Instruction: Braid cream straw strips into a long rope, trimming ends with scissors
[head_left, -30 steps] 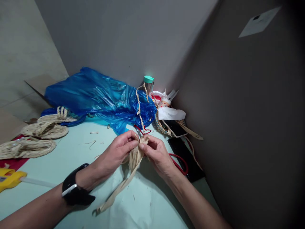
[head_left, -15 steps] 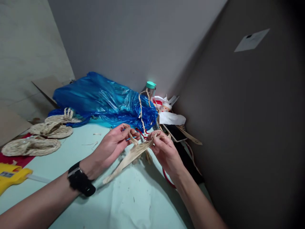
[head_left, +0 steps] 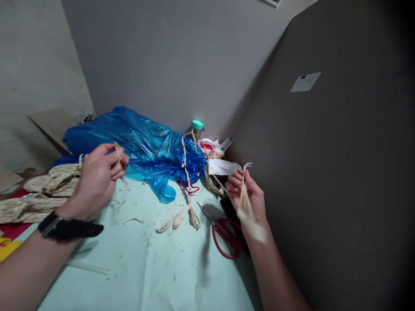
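Note:
My left hand (head_left: 97, 179), raised over the woven slippers on the left, has its fingertips closed on a thin, pale strip torn from a dried husk. My right hand (head_left: 254, 196) pinches a wider piece of dried husk (head_left: 245, 201) near its narrow top; its lower end hangs over my wrist, blurred. Between my hands, a braided husk cord (head_left: 186, 166) tied with red string (head_left: 190, 190) lies on the table, its loose looped ends (head_left: 183, 218) spread toward me. Red-handled scissors (head_left: 223, 237) rest partly open below my right hand.
A blue plastic bag (head_left: 139, 142) covers the back of the table. Woven slippers (head_left: 48, 183) and a yellow tool (head_left: 9, 248) are at left. A green-lidded bottle (head_left: 197, 125), patterned cup (head_left: 216, 153) and white paper (head_left: 222, 167) stand near the dark right-hand partition (head_left: 324, 172).
My hands have moved wide apart, the husk now split between them: a thin strip in the left, the wider piece in the right. The scissors and tied cord have come into plain view.

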The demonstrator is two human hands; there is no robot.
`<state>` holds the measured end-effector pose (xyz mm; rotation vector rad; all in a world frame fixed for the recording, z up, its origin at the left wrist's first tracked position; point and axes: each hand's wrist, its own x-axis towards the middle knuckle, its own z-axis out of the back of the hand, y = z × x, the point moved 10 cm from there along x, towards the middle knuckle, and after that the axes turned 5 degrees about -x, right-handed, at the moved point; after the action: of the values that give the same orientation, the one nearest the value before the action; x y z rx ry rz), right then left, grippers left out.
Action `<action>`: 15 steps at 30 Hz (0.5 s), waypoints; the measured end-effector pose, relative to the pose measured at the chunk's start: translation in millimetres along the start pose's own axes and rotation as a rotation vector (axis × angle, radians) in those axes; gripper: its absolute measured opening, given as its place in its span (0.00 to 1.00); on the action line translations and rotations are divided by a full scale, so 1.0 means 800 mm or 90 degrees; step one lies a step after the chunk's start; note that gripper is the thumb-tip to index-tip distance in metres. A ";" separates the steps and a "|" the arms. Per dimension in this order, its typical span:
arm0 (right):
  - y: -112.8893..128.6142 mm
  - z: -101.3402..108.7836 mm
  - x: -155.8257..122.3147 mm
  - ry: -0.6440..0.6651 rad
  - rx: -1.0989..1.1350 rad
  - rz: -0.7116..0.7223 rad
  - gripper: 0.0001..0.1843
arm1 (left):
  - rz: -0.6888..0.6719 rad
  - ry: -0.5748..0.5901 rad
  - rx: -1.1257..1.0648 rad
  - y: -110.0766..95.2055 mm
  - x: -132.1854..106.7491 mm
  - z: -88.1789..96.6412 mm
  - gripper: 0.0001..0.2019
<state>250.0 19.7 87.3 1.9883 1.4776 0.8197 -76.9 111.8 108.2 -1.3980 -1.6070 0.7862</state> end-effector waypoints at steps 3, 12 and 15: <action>-0.003 -0.002 -0.004 -0.017 -0.039 -0.005 0.10 | -0.054 -0.036 0.035 -0.013 0.005 0.011 0.08; -0.083 -0.017 -0.022 -0.016 -0.205 -0.129 0.12 | 0.235 0.212 -0.039 0.058 -0.053 -0.083 0.32; -0.095 -0.021 -0.027 -0.006 -0.214 -0.159 0.11 | 0.259 0.228 -0.029 0.066 -0.066 -0.091 0.24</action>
<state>183.7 19.8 41.0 1.5252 1.4383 0.8820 12.8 64.3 84.2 -1.8139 -1.0875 0.6791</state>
